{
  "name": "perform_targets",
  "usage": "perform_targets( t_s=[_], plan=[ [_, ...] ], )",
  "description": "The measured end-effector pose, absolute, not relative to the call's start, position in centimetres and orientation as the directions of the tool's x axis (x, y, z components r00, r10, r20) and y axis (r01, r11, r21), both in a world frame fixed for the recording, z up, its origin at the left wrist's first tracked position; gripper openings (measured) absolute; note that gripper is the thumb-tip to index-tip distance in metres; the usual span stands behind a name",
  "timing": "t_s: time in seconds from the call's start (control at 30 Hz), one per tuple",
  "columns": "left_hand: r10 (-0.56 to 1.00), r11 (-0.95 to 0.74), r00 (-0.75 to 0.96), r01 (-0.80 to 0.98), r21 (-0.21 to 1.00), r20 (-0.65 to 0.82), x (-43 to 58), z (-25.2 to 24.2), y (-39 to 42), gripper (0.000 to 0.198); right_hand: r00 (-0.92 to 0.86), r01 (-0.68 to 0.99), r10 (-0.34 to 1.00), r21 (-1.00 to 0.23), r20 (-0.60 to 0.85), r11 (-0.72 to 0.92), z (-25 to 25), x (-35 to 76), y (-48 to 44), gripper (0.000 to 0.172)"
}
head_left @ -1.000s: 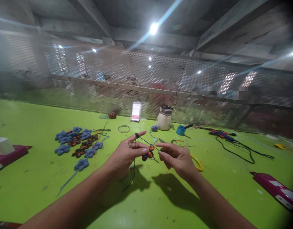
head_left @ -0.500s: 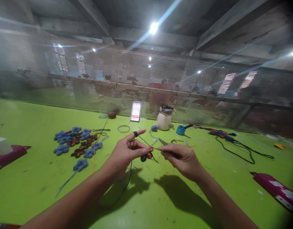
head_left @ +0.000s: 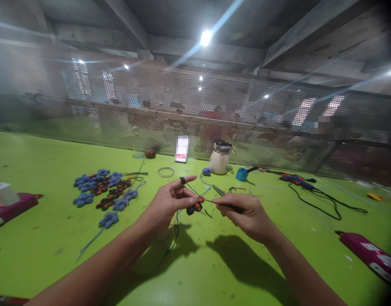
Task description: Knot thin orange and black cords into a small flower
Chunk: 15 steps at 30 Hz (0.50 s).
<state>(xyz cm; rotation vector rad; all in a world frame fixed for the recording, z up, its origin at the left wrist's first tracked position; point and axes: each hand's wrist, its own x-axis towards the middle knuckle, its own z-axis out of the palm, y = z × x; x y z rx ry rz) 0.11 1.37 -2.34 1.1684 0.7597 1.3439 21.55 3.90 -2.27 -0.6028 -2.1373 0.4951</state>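
Observation:
Between the thumb and fingers of my left hand (head_left: pixel 174 199) is a small black, red and orange crocheted flower (head_left: pixel 194 208). A black ring sits on that hand's raised index finger, and dark yarn (head_left: pixel 175 238) runs down from the hand. My right hand (head_left: pixel 246 212) is closed round a crochet hook (head_left: pixel 213 201), whose thin tip meets the flower's upper edge. Just behind the right hand, the pointed blades of scissors (head_left: pixel 217 190) show on the table; the rest of them is hidden.
Several blue crocheted flowers (head_left: pixel 109 219) and dark red ones (head_left: pixel 111 199) lie left. Behind stand a phone (head_left: pixel 182 149) and a pale jar (head_left: pixel 219 159). A blue pot (head_left: pixel 242 174), corded tool (head_left: pixel 297 180) and purple power strip (head_left: pixel 370 255) lie right. Perforated screen (head_left: pixel 189 106) borders the table.
My right hand has drawn slightly to the right, and more of the hook's shaft shows between it and the flower. The flower has tilted a little in my left hand.

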Motion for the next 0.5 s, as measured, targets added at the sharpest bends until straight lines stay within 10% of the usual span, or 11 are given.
perform_targets(
  t_s=[0.5],
  plan=[
    [0.971,-0.085,0.187,-0.322,0.943,0.152,0.7,-3.3,1.7,0.044,-0.457,-0.157,0.864,-0.975,0.213,0.157,-4.2,19.5,3.8,0.015]
  ],
)
